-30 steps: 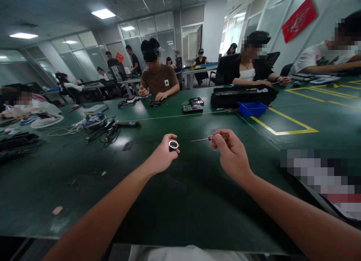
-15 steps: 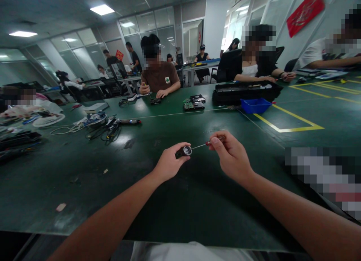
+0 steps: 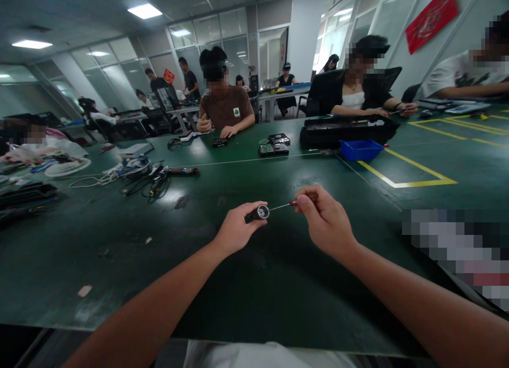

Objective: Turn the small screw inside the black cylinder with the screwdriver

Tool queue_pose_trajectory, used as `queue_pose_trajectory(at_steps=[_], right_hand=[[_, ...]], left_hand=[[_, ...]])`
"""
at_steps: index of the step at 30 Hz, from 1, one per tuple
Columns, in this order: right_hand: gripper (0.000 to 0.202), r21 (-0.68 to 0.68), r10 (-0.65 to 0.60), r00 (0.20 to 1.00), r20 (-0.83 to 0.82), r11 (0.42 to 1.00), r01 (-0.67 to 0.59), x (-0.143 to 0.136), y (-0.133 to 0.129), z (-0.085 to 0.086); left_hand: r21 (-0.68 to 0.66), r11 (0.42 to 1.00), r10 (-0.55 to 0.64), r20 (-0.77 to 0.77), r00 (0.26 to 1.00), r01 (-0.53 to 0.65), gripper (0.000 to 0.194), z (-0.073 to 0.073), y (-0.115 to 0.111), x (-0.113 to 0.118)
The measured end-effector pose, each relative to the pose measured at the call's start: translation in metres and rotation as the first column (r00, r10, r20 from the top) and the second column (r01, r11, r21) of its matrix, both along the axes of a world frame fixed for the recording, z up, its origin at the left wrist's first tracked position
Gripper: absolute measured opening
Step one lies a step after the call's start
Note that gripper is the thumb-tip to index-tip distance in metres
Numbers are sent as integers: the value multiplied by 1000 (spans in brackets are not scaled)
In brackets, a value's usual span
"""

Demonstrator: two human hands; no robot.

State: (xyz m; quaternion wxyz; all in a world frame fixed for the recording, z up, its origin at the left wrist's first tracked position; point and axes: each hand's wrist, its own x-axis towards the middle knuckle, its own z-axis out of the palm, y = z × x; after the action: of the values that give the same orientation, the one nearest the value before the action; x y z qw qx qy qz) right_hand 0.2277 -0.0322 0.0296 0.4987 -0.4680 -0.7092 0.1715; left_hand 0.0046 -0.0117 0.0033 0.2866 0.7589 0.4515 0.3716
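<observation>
My left hand (image 3: 235, 231) is closed around a short black cylinder (image 3: 252, 216) and holds it above the table. A round, silver-rimmed end of the cylinder faces me; small details inside that ring are too fine to name. Between the thumb and fingers of my right hand (image 3: 326, 219) is a screwdriver (image 3: 293, 202) with a reddish handle and a thin metal shaft. Its shaft points left, and the tip meets the rim area of the cylinder. Whether the tip sits in or beside it I cannot tell.
On the green table (image 3: 167, 294) lie tangled cables (image 3: 153, 182), circuit boards with drives (image 3: 274, 145), a blue bin (image 3: 361, 150) and a long black casing (image 3: 345, 132). Several people work around it. Yellow tape (image 3: 425, 184) marks the right side.
The black cylinder has turned slightly in my left hand, so more of its side shows. The screwdriver handle has rolled a little in my right fingers.
</observation>
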Motion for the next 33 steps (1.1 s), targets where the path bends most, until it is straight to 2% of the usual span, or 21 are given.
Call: queue_pose_trajectory(at_steps=[9, 16, 28, 33], right_hand=[[17, 12, 98, 994, 41, 995, -99, -3, -4, 2], [17, -11, 109, 994, 16, 994, -109, -3, -4, -1], [18, 9, 94, 994, -51, 996, -94, -3, -3, -4], [17, 7, 87, 996, 11, 996, -87, -4, -4, -2]], left_hand=[[9, 1000, 11, -30, 999, -10, 42, 0, 1, -1], [30, 1000, 12, -71, 997, -10, 43, -2, 2, -3], [36, 999, 5, -110, 994, -2, 42, 1, 1, -3], [34, 999, 3, -118, 993, 1, 42, 1, 0, -3]])
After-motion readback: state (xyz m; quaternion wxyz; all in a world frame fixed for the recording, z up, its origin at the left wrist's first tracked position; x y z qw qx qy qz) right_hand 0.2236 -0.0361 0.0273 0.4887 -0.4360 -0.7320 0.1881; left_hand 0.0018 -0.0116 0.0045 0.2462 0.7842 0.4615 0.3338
